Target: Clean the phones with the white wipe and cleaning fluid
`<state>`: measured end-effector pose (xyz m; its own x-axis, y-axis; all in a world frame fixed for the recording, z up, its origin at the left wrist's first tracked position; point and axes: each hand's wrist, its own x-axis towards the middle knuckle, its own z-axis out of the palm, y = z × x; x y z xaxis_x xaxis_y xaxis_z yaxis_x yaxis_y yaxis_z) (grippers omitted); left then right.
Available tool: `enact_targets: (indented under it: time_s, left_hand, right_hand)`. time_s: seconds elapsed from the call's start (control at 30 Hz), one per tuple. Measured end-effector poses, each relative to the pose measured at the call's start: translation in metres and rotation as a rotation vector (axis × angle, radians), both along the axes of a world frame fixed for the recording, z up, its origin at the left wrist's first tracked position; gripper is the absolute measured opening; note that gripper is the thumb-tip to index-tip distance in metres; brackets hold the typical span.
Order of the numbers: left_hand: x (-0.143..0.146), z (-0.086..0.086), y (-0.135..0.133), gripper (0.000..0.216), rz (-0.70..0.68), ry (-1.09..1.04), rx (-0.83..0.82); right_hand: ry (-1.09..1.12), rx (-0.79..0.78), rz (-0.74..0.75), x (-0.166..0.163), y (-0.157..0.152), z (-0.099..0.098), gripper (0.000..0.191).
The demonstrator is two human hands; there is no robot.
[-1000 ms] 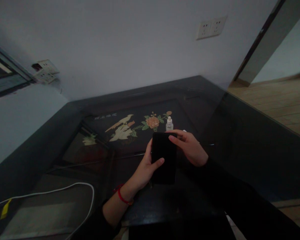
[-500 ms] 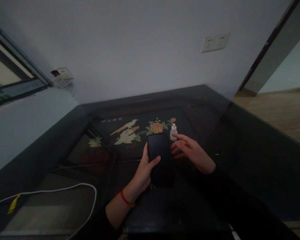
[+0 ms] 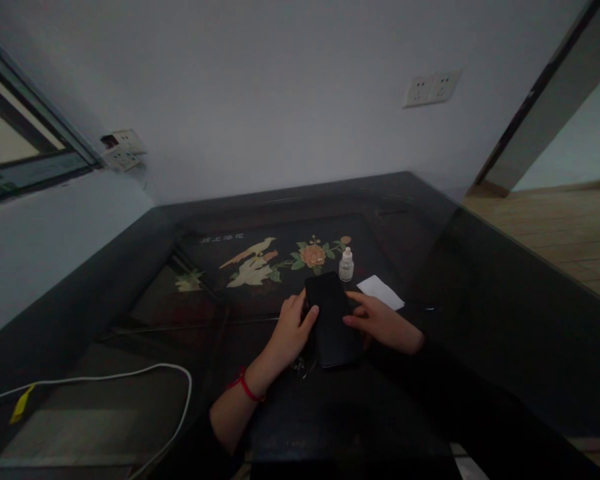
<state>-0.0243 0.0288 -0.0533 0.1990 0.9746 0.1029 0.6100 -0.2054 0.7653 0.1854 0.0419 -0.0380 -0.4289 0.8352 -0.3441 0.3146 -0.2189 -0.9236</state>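
Note:
A black smartphone point(image 3: 333, 327) with a dark screen is held low over the dark tabletop, its top tilted slightly left. My left hand point(image 3: 291, 328) grips its left edge, thumb on the front; a red string bracelet circles that wrist. On the opposite edge, the fingers of my right hand point(image 3: 377, 321) close around the phone's side. Just beyond the phone stands a small clear bottle point(image 3: 347, 267) with a white cap. A white piece of paper or cloth point(image 3: 381, 292) lies past my right hand. Below my left hand shows a small shiny thing point(image 3: 299, 365), too dim to identify.
The glossy dark table point(image 3: 430, 253) carries a bird-and-flower picture point(image 3: 253, 272). A white cable point(image 3: 115, 376) with a yellow tag point(image 3: 23, 405) curves across the left. A wall with sockets point(image 3: 433, 89) rises behind; wooden floor point(image 3: 530, 213) lies to the right.
My right hand has moved from beside the bottle onto the phone's right edge. The phone has shifted slightly right and toward me. The white sheet, hidden before, now shows.

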Motion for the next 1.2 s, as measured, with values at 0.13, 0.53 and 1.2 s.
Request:
enact_targets:
  time_s: [0.13,0.53,1.2]
  left_hand:
    - [0.0,-0.005,0.002,0.049,0.035,0.17,0.034]
    - [0.002,-0.011,0.021,0.051,0.158,0.482,0.116]
    - [-0.006,0.003,0.013,0.107,-0.234,0.387,0.044]
  right_hand:
    - [-0.057,0.026,0.035,0.004,0.0,-0.002,0.054]
    - [-0.524,0.432,-0.074,-0.024,0.008,-0.012,0.053]
    - [-0.713,0.824,-0.264,0.07,0.022,-0.015,0.028]
